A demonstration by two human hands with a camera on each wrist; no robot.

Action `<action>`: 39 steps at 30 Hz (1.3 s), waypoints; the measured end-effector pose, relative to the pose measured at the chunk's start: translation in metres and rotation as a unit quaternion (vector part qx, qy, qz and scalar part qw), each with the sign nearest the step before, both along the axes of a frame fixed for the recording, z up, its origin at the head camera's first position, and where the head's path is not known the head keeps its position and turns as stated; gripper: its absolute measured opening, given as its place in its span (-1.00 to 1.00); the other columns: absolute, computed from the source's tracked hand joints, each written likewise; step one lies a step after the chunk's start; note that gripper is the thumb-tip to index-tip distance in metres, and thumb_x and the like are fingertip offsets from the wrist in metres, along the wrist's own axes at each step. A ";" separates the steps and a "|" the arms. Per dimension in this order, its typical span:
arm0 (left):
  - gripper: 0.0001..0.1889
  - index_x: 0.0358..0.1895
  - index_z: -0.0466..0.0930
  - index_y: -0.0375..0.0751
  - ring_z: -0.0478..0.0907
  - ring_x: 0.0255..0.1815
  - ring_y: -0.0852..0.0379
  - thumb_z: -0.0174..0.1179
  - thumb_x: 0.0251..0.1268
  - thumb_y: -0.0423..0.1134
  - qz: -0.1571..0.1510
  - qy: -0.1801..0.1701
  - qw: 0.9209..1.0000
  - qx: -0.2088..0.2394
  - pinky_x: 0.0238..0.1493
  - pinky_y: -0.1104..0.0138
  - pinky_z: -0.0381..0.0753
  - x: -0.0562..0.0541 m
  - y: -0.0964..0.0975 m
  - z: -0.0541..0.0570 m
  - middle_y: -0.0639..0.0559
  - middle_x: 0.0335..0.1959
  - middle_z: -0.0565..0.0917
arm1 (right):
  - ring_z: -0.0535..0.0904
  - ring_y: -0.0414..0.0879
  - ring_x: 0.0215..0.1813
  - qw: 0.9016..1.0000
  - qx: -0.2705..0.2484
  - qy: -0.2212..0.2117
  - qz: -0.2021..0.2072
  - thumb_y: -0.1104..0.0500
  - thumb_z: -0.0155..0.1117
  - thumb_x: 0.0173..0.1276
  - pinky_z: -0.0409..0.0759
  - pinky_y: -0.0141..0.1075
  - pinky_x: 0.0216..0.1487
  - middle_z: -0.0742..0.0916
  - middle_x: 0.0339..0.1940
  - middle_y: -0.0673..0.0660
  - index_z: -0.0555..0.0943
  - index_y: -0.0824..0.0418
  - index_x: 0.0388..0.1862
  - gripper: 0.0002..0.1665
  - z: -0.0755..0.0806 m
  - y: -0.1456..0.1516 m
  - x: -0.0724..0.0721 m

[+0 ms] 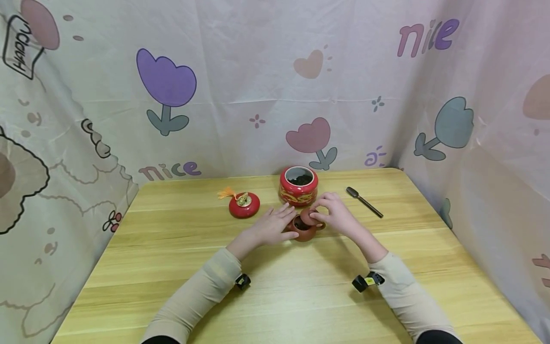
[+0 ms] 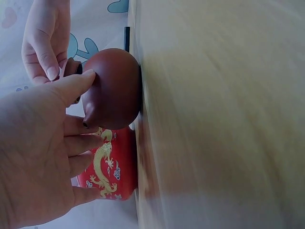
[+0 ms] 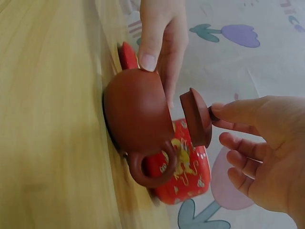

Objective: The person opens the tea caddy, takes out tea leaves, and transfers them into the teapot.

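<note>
A brown clay teapot [image 1: 304,233] stands on the table, its dark inside partly showing from the head view. My left hand [image 1: 271,227] is at its spout side, fingers stretched out and thumb tip touching the teapot's body [image 2: 116,88] near the rim. Between the thumb and fingertips of my right hand [image 3: 267,148], the knob of the teapot lid [image 3: 196,119] is pinched. The lid is tilted over the opening, apart from the rim in the right wrist view. The teapot's ring handle [image 3: 152,169] points toward my right side.
Just behind the teapot is a red jar [image 1: 298,190] with a gold dragon and dark contents. Its red lid [image 1: 244,206], with an orange tassel, lies to the left. A dark scoop [image 1: 364,201] lies on the right of the wooden table [image 1: 301,296]. Printed cloth [image 1: 240,86] hangs around the table.
</note>
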State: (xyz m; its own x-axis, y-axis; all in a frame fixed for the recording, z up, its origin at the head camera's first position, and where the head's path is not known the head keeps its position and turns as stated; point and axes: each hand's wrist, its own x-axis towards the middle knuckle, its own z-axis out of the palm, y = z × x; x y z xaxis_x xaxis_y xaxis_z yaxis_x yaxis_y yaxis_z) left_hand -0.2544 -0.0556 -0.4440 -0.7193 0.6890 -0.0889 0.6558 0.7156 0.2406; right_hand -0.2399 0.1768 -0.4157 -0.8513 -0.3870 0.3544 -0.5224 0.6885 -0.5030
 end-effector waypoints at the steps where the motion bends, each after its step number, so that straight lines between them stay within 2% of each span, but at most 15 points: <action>1: -0.23 0.55 0.07 -0.11 -0.17 0.64 0.01 -0.12 0.44 0.28 0.002 -0.001 1.000 -0.001 0.53 -0.18 -0.02 0.000 0.000 0.000 -0.03 0.59 0.06 | 0.43 0.05 -0.06 1.000 0.000 -0.002 0.000 0.19 0.44 0.19 0.38 -0.12 -0.02 0.66 -0.18 0.15 0.72 0.16 -0.30 -0.88 0.000 -0.002 0.000; 11: -0.20 0.55 0.04 -0.12 -0.17 0.64 -0.01 -0.12 0.43 0.29 0.004 0.001 1.000 -0.003 0.53 -0.18 -0.01 0.000 0.000 -0.002 -0.04 0.59 0.06 | 0.44 0.06 -0.04 1.000 0.000 -0.001 0.019 0.21 0.44 0.19 0.42 -0.09 -0.01 0.66 -0.19 0.15 0.71 0.18 -0.32 -0.91 -0.007 -0.014 0.001; 16: -0.20 0.54 0.07 -0.14 -0.14 0.64 -0.02 -0.11 0.42 0.29 0.004 0.005 1.000 -0.002 0.52 -0.18 0.01 0.000 0.000 -0.003 -0.05 0.59 0.08 | 0.43 0.03 -0.05 1.000 0.002 -0.007 0.019 0.20 0.45 0.19 0.42 -0.12 -0.03 0.65 -0.18 0.13 0.72 0.15 -0.31 -0.90 -0.011 -0.016 0.001; 23: -0.21 0.54 0.08 -0.15 -0.14 0.64 -0.01 -0.09 0.43 0.27 0.004 0.006 1.000 -0.001 0.52 -0.19 0.02 0.003 0.000 0.002 -0.06 0.58 0.10 | 0.45 0.05 -0.02 1.000 0.006 -0.004 0.018 0.21 0.45 0.19 0.44 -0.06 0.04 0.67 -0.16 0.13 0.71 0.16 -0.32 -0.90 -0.014 -0.018 0.000; 39: -0.23 0.53 0.10 -0.14 -0.14 0.64 -0.01 -0.09 0.43 0.26 0.004 0.006 1.000 -0.001 0.51 -0.19 0.02 0.003 -0.001 0.001 -0.08 0.58 0.09 | 0.43 0.04 -0.05 1.000 0.009 -0.007 0.015 0.20 0.43 0.20 0.42 -0.11 -0.02 0.67 -0.16 0.13 0.71 0.16 -0.30 -0.90 -0.020 -0.017 -0.001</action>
State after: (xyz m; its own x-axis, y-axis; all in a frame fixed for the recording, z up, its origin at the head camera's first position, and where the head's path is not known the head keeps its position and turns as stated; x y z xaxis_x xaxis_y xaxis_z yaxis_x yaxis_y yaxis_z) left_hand -0.2518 -0.0562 -0.4425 -0.7257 0.6833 -0.0807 0.6531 0.7210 0.2317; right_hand -0.2413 0.1598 -0.4353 -0.8442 -0.4186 0.3348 -0.5357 0.6819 -0.4980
